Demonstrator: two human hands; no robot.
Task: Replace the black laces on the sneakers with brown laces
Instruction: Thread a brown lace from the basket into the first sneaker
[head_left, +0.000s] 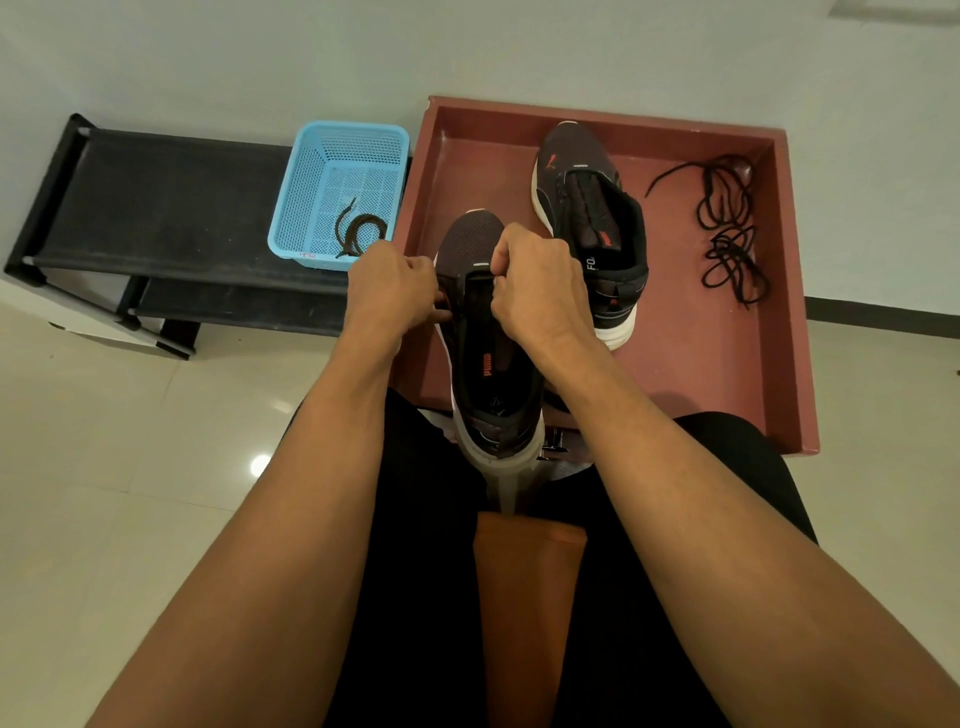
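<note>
Your lap (415, 493) propped near sneaker (475, 236), heel toward you, toe over red tray (675, 374). Your left hand (392, 283), right hand (537, 280) pinched its eyelet edges. Second sneaker (592, 208), black laces (727, 228) lay in tray; brown lace (361, 234) in blue basket (306, 176), left.

Colours in my view.
Near sneaker (475, 236) and far sneaker (576, 150): black mesh, white soles, orange-red logos. Tray (691, 364) maroon, loose laces (727, 249) on it black. Basket (306, 187) light blue, perforated; coiled lace (363, 224) inside brown. My trousers (426, 519) black.
</note>
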